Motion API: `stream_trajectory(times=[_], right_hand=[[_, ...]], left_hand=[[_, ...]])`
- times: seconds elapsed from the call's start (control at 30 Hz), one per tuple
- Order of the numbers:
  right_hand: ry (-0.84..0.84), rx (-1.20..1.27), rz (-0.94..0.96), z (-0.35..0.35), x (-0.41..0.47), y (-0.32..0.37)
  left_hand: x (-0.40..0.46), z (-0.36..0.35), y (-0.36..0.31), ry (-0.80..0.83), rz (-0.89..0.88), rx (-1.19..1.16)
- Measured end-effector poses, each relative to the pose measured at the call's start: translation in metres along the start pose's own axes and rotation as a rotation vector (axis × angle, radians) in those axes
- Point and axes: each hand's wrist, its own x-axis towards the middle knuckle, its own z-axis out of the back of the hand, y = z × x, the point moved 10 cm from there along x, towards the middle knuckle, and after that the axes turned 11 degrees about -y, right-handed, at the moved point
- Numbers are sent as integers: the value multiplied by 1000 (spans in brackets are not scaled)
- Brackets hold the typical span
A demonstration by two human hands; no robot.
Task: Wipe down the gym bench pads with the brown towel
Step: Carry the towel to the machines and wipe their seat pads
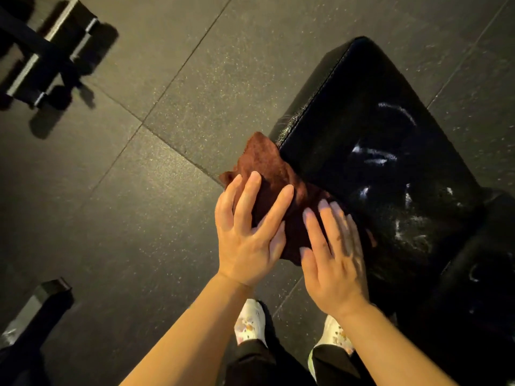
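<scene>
While both hands lie spread on the brown towel (274,190), the cloth sits at the near left edge of the black bench pad (370,140), part of it hanging out past the pad's side over the floor (167,65). The left hand (248,232) presses flat on the towel's overhanging part, fingers straight and splayed, gripping nothing. The right hand (333,252), slightly blurred, rests flat with straight fingers on the towel's inner part over the pad. White streaks (373,157) and smears mark the pad's glossy top. A second pad (485,260) adjoins it at the right. Dark speckled rubber tiles with visible seams cover the floor. A metal frame (41,54) stands at upper left, and another dark piece of equipment (33,310) at lower left. White patterned shoes (250,319) show below the arms.
</scene>
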Motion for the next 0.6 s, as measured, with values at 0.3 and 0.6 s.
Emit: stream_trajectory(times=[0.3,0.6], right_hand=[[-193,-103,126,-7,-5,1],[-224,-148,142,-9,-3,-2]], left_hand=[[-12,-5,2,-61,-112,-90],[-13,-7,5,-170,-123,-152]])
